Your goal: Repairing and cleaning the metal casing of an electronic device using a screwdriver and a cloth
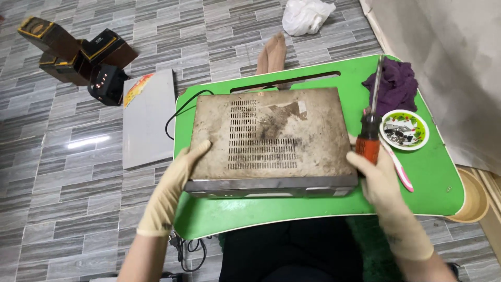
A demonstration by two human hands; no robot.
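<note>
The gloved left hand (175, 180) lies flat, fingers spread, against the left front corner of the dusty metal player (271, 138). The right hand (383, 180) is clamped on an orange-handled screwdriver (371, 122) (shaft pointing away) beside the player's right edge. The player sits mid-worktop (433, 177), long axis left to right. A torn pale label (289, 109) marks its lid; dark boxes with gold edging (78, 55) stand on the floor, left.

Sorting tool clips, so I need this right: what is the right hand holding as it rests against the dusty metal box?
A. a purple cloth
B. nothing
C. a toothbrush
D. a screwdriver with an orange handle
D: the right hand grips a screwdriver by its orange handle, shaft pointing up, beside the metal box.
</note>
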